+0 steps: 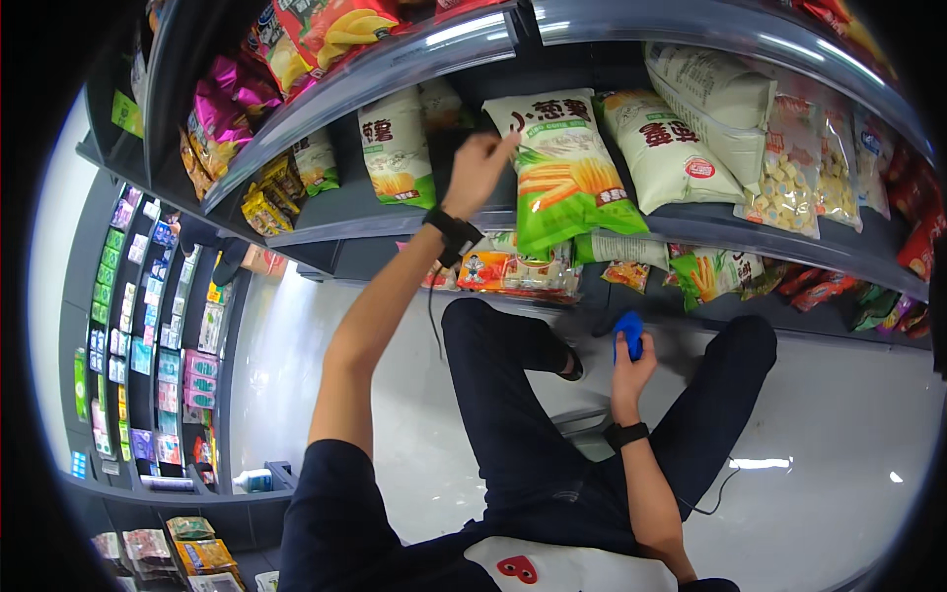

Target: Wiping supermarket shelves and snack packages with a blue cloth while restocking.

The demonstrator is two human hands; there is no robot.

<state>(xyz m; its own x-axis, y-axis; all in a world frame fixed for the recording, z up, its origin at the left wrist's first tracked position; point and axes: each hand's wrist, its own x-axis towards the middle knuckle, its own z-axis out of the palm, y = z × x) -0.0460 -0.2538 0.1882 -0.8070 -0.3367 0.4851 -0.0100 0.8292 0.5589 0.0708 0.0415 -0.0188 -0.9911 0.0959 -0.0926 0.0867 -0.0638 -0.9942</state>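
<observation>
At the left edge of a white-and-green snack bag (567,163) is my left hand (480,170), its fingers closed on the bag's upper side. That bag lies on the middle shelf, its lower end hanging over the shelf's front rim. My right hand (631,370), low between my knees, is wrapped round a crumpled blue cloth (628,335). Left of my left hand stands a similar snack bag (395,148); to the right of the gripped one another (666,148) leans back.
Clear shelf lips (395,74) run above and below the middle shelf. Bags of small biscuits (779,163) stand at its right. Orange-red packets (493,271) fill the low shelf. My knees (473,321) are close to it. More stocked shelving (158,335) stands far left.
</observation>
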